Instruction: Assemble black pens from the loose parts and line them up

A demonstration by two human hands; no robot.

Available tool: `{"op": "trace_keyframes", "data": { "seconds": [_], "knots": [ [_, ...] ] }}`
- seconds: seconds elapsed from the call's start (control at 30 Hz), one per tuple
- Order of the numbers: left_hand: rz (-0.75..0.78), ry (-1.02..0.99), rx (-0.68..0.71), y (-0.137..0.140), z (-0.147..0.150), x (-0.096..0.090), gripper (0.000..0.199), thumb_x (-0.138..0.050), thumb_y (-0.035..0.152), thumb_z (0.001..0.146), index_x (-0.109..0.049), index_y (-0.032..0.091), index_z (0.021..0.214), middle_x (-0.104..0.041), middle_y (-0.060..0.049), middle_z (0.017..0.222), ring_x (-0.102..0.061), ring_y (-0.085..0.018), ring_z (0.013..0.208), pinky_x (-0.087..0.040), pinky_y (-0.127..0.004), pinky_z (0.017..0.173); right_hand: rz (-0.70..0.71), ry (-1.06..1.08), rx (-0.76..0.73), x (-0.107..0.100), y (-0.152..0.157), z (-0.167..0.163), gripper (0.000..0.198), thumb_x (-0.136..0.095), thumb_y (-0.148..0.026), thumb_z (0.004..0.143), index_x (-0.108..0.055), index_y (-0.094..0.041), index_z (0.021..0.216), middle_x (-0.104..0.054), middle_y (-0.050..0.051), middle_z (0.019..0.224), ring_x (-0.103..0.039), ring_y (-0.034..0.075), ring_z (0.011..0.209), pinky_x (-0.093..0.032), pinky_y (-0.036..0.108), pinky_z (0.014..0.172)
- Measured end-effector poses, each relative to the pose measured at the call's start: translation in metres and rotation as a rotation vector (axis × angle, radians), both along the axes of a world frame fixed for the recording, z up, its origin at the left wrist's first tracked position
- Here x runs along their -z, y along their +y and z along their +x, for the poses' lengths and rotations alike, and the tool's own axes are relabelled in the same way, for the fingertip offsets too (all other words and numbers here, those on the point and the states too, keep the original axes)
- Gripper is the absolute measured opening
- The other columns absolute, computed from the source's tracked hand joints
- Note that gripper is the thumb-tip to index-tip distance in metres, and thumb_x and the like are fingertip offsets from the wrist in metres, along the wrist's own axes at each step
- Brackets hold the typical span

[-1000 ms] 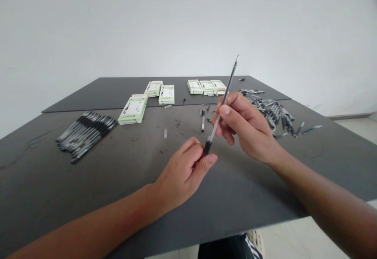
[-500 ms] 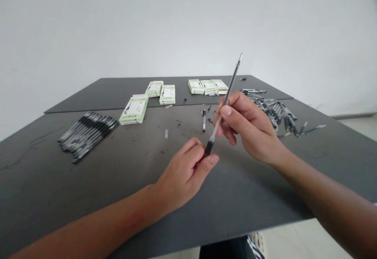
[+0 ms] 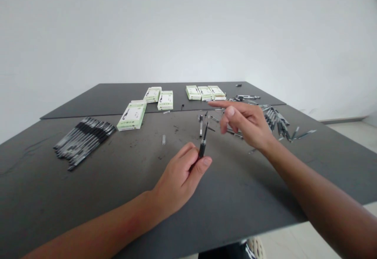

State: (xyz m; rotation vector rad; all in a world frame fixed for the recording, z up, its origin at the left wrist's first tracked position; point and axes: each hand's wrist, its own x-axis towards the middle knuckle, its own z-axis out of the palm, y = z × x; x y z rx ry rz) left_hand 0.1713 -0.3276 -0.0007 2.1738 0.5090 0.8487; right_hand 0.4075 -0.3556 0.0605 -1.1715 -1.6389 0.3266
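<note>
My left hand [image 3: 182,170] is closed around a pen barrel [image 3: 202,149] whose black grip end points up and away from me. From that end stands the upper part of a dark ink refill [image 3: 206,130], tip upward. My right hand [image 3: 246,122] is to the right of the refill, index finger stretched out to the left and the other fingers loosely curled, with nothing in it. Beyond the refill lies a single pen [image 3: 200,126] on the table. A small clear cap [image 3: 163,140] lies farther left.
Many pens [image 3: 85,139] lie side by side at left on the dark table [image 3: 118,180]. Green-and-white boxes stand behind, including a near-left box [image 3: 132,115] and a back-right box [image 3: 193,92]. A loose pile of pen parts [image 3: 275,119] spreads at right.
The refill has slid down into the barrel, so less of it sticks out. My right hand has let go of it and its index finger has straightened. The view has shifted slightly.
</note>
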Motion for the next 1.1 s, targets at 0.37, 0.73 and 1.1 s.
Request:
{"op": "trace_keyframes", "data": {
  "seconds": [0.37,0.73,1.1],
  "knots": [
    [0.004,0.013,0.009,0.001,0.001,0.002,0.036,-0.045,0.041,0.115,-0.056,0.021,0.087,-0.053,0.000,0.087,-0.056,-0.018,0.082,-0.043,-0.032,0.077,-0.124,-0.460,0.598,0.035,0.046,0.101,0.051,-0.061,-0.062,0.101,-0.086,-0.021,0.118,-0.084,0.010,0.101,-0.072,0.024,0.087,-0.052,0.038,0.082],
    [0.000,0.022,0.035,0.001,0.001,0.002,0.035,-0.046,0.041,0.115,-0.059,0.021,0.089,-0.056,-0.001,0.088,-0.058,-0.018,0.082,-0.045,-0.031,0.078,-0.296,-0.772,0.545,0.065,0.067,0.122,0.038,-0.066,-0.055,0.099,-0.087,-0.030,0.117,-0.082,0.008,0.126,-0.067,0.032,0.121,-0.042,0.045,0.104],
    [0.015,0.026,0.033,0.002,0.001,0.005,0.036,-0.046,0.041,0.115,-0.057,0.021,0.087,-0.053,0.000,0.086,-0.056,-0.018,0.081,-0.044,-0.032,0.076,-0.348,-0.785,0.508,0.058,0.067,0.114,0.038,-0.065,-0.060,0.099,-0.088,-0.033,0.112,-0.085,0.006,0.115,-0.071,0.031,0.112,-0.043,0.042,0.096]
  ]
}}
